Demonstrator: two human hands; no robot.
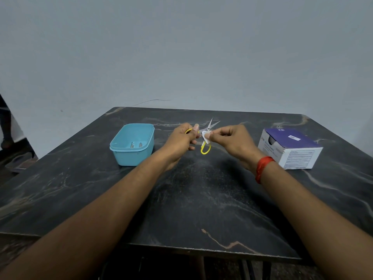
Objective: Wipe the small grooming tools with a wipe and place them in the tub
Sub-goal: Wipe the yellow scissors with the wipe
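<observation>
Small scissors with yellow loop handles and thin steel blades are held above the middle of the table, blades spread and pointing away from me. My left hand grips one yellow loop. My right hand pinches a small white wipe against the scissors just below the pivot. A light blue tub stands to the left of my hands, with two small metal tools lying inside on its bottom.
A purple-and-white box stands on the right side of the dark marbled table. A red band circles my right wrist. A grey wall rises behind the table's far edge.
</observation>
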